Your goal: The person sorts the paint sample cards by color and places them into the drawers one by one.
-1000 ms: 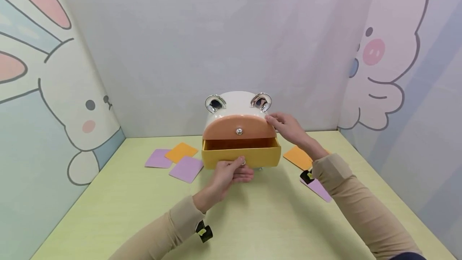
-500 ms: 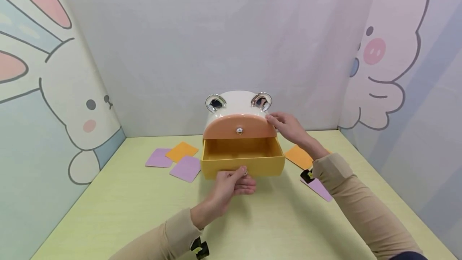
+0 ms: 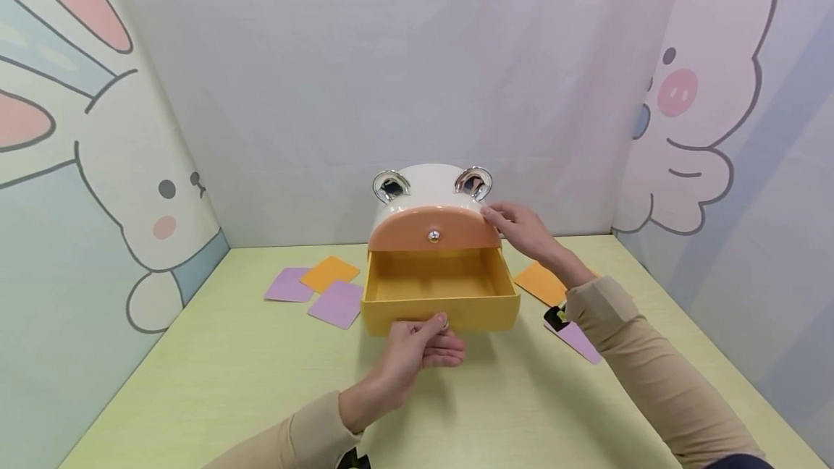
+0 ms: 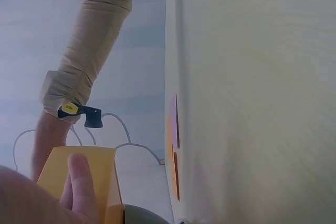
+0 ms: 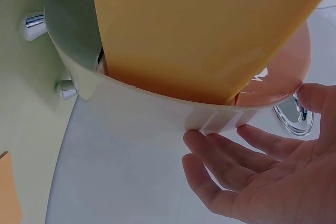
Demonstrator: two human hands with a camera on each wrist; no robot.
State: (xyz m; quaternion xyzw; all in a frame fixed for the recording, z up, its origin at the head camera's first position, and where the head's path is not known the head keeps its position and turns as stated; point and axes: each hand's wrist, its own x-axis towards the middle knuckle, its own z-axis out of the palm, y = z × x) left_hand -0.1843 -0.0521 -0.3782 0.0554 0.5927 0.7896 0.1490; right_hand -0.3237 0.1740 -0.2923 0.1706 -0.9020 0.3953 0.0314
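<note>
Your left hand [image 3: 405,362] pinches the knob [image 3: 446,325] of the yellow drawer [image 3: 485,315], its lower fingers straight. Your right hand [image 3: 526,232] grips the white box [image 3: 433,185] loosely by its right upper side, thumb at the front edge, fingers spread. The box stands toward the back of the table [image 3: 260,382], drawer well out, between coloured cards [image 3: 335,304].
</note>
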